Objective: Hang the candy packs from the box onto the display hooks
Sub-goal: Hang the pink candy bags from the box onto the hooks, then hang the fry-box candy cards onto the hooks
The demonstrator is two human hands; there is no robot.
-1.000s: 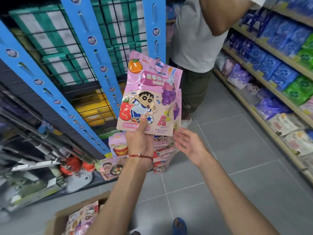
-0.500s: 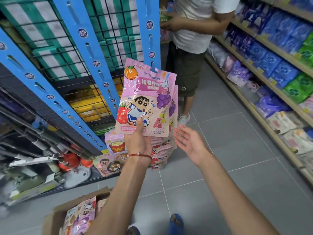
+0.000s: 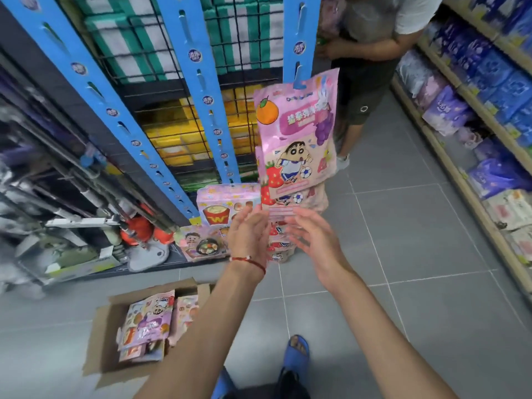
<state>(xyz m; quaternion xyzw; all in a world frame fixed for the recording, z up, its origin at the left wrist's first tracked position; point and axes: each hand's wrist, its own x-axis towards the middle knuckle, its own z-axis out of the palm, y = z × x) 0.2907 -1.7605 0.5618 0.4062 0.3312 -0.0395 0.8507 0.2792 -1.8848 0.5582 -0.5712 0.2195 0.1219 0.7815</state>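
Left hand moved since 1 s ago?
Yes. The left hand let go of the pink cartoon candy pack and dropped lower, away from the blue slotted display strip the pack now hangs on.

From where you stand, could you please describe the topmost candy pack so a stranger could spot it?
On the rightmost blue display strip, the pink candy pack hangs highest. Unlike the fries pack lower left, it shows an orange, grapes and a cartoon boy with a football.

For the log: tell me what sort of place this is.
Most likely a shop aisle: candy packs hang on blue strips, packaged goods fill the shelves opposite, and a box holds more packs.
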